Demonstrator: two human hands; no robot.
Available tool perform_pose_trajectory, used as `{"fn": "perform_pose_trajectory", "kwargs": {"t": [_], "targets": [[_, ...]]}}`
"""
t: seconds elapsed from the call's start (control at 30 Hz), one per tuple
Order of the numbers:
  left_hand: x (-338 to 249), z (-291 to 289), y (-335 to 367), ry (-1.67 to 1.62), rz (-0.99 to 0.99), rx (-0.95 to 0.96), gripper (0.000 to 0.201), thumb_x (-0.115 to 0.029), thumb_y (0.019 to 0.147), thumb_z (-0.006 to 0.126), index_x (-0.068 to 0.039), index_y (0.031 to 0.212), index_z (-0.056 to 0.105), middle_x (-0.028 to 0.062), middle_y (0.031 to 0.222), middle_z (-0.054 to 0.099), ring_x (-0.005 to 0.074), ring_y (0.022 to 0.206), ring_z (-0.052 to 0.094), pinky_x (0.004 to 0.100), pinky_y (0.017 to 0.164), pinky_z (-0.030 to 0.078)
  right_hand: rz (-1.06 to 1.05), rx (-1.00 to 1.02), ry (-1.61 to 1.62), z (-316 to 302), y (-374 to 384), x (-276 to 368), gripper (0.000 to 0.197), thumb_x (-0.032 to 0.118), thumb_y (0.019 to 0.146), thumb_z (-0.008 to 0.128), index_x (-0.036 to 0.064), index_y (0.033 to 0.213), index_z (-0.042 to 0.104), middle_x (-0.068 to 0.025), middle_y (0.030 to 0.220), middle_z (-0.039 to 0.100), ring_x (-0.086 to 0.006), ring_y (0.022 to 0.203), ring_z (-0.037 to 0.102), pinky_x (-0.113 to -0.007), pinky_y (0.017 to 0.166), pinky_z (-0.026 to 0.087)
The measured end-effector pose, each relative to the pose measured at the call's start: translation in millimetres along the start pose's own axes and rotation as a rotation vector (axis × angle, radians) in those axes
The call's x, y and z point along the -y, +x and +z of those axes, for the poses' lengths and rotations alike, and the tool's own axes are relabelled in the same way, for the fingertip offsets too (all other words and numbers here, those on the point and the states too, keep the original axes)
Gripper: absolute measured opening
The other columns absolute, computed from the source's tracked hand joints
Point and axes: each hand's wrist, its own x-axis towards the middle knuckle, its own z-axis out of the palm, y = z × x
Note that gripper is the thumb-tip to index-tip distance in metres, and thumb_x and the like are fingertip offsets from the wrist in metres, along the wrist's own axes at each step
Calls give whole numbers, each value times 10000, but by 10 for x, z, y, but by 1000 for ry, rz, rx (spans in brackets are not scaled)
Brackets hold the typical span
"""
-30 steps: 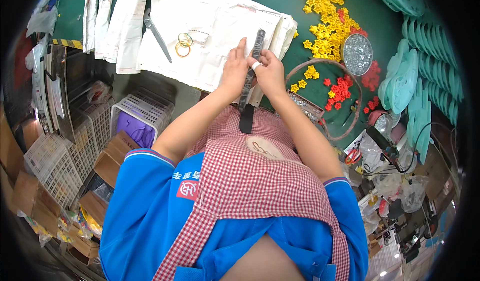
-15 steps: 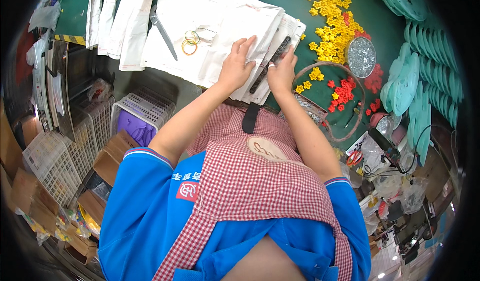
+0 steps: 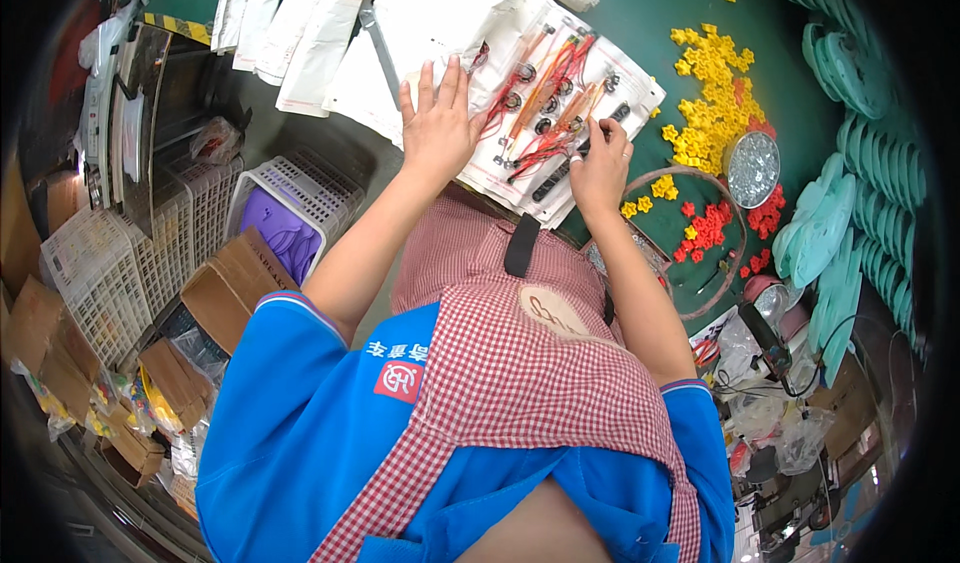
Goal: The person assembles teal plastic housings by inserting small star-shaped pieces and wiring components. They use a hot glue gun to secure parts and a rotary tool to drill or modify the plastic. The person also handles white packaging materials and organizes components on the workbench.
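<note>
My left hand (image 3: 437, 123) lies open, fingers spread, on a white paper sheet (image 3: 428, 23) turned back to the left. Beside it, on white paper, rest several bundles of red and orange wires (image 3: 560, 78) with small round black parts. My right hand (image 3: 602, 175), wearing a ring, bends its fingers at the wires' right end, across a long black textured strip (image 3: 552, 183). Its thumb and forefinger seem closed at the strip, but what is between them is hidden. A grey flat blade-like tool (image 3: 382, 55) lies on the sheet at left.
Folded white papers (image 3: 305, 33) lie at the upper left. Yellow star-shaped pieces (image 3: 712, 88), red pieces (image 3: 712, 231), a round tin of shiny bits (image 3: 752, 170) and a hoop (image 3: 738, 263) are at right, beside teal plastic parts (image 3: 880, 153). A crate (image 3: 300, 188) stands below left.
The top sheet has been turned to the left, uncovering the wire bundles. The rubber bands are out of sight. My left hand has spread its fingers; the view has shifted.
</note>
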Motion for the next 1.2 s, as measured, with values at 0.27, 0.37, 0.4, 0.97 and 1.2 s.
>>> {"fn": "perform_pose_trajectory", "kwargs": {"t": [0.27,0.37,0.4,0.97,1.2], "targets": [[542,11,210,-53,-61,-154,464,-264,821,642,-196,1272,556,44,1329,501,247,1170,483,405,936,326,-300,-159,461,-52,372,656,427,24,761,593,49,1186,557,-178,1171,534,-339,1131,472,-422,981,364],[757,65,304,-293,-79,-226,348,-232,778,683,-175,1121,663,29,1071,637,179,955,575,368,863,332,-516,35,353,102,647,1117,466,-9,748,565,67,1208,552,-119,1296,487,-326,1211,443,-415,1029,353],[835,77,338,-408,-89,-201,341,-234,773,688,-161,1106,670,31,1019,658,174,919,589,368,868,332,-624,58,286,174,752,1200,473,-13,745,558,73,1211,555,-97,1334,469,-318,1249,418,-407,1049,344],[1255,89,419,-495,-231,-306,242,-248,788,663,-81,963,679,105,853,674,264,741,652,341,642,494,-791,23,51,503,1228,1561,466,18,713,576,30,1178,550,-94,1236,522,-289,1174,461,-411,1023,350],[1627,50,630,-1572,-800,302,284,-293,853,612,-68,1010,687,114,803,687,221,671,661,355,651,512,-806,338,-234,648,1328,1770,680,93,706,631,72,1353,423,-80,1428,376,-287,1350,303,-424,1109,257]]}}
